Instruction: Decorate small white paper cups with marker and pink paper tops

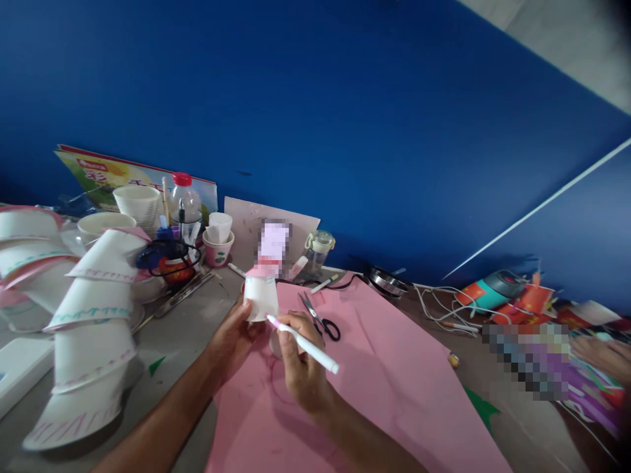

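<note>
A small white paper cup [261, 297], its narrower end up with pink at the top, is held by my left hand [235, 335], fingers closed round its lower left side. My right hand [304, 368] grips a white marker [313, 350] like a pen, the pink tip close to the cup's lower right edge. Both hands are above large pink paper [374, 381]. Black-handled scissors [323, 322] lie open on the paper, just beyond my right hand. On the left, a curved chain of white cups [93, 328] has pink and teal marks along its rims.
Stacked paper cups [138, 207], a red-capped bottle [185, 200] and a pink cup [217, 249] stand at the back left. A lidded jar [318, 249] stands near a propped phone. White cables [434, 305] and orange cups [530, 299] are at right, with another person's hand [599, 355].
</note>
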### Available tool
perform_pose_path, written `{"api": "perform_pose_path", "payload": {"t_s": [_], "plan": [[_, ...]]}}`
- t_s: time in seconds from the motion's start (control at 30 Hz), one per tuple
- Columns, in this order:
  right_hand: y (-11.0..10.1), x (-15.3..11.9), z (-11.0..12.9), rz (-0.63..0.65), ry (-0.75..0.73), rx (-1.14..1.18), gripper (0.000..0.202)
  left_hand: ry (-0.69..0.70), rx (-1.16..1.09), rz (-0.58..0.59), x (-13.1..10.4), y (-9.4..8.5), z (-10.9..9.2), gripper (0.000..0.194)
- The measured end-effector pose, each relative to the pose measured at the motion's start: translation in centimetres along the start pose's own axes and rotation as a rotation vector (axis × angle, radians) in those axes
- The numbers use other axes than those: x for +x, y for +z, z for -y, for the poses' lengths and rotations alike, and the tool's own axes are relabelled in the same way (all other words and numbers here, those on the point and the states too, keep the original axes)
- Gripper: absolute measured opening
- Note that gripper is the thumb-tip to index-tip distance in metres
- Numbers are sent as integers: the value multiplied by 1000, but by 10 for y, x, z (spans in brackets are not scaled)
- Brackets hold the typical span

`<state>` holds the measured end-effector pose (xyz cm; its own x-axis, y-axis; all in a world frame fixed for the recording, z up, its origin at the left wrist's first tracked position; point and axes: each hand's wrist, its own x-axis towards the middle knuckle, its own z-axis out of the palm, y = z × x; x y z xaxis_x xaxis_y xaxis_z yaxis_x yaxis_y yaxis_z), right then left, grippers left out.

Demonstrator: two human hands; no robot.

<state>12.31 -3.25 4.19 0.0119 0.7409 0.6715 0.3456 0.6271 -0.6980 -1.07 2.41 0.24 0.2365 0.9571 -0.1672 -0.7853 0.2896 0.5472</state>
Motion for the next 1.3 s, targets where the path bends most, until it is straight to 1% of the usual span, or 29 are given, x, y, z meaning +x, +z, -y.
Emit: {"api": "perform_pose_path", "payload": {"t_s": [0.13, 0.27, 0.5, 0.73, 0.87, 0.97, 1.1, 1.3], "plan": [[1, 0, -1, 0, -28, -11, 18, 1, -3, -8, -1, 0, 0, 23], [1, -1, -5, 12, -36, -22, 19, -26, 8, -15, -2, 1, -1, 25], [2, -5, -7, 34, -36, -11, 18, -6, 3, 1, -1, -2, 1, 20], [1, 0, -3, 8, -34, -32, 19, -12, 12, -23, -1, -1, 1, 21], [0, 1, -2, -3, -41, -55, 18, -13, 26, -3, -1, -2, 1, 26], [-1, 0, -1, 3, -29, -56, 19, -2, 29, 1, 0, -2, 1, 26], [-1, -1, -3, 23, -39, -55, 18, -4, 32, -17, 0, -2, 1, 26], [0, -1, -4, 34, -62, -58, 18, -1, 24, -7, -1, 0, 0, 24]]}}
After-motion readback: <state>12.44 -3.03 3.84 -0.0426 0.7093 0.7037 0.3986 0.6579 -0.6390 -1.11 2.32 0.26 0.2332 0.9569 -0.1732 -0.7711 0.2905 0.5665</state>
